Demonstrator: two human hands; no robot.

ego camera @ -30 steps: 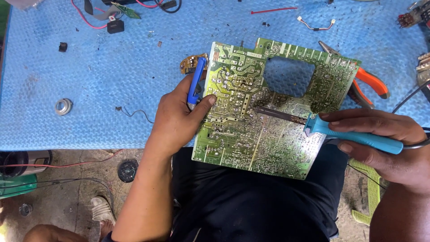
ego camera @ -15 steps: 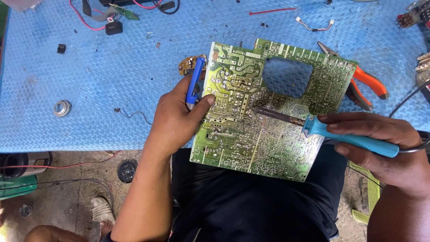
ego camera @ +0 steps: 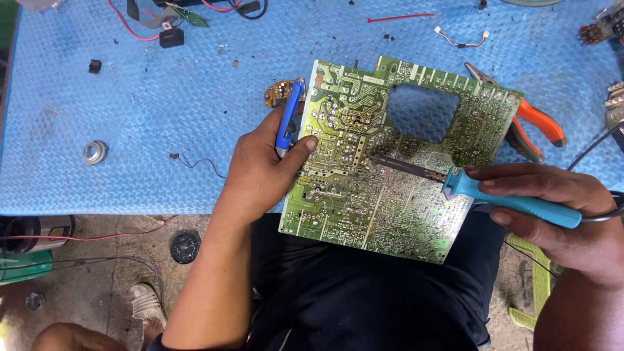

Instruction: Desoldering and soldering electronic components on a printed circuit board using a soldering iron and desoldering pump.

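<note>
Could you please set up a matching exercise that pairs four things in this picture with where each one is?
Things:
1. soldering iron
2. circuit board
3. pliers
4. metal ring

Places:
A. alone on the blue mat, far to the left of the board
B. in the right hand, tip on the board
C. partly hidden under the board's right edge, orange handles showing
D. held at its left edge by the left hand, solder side up

Pairs: 1-B, 2-D, 3-C, 4-A
</note>
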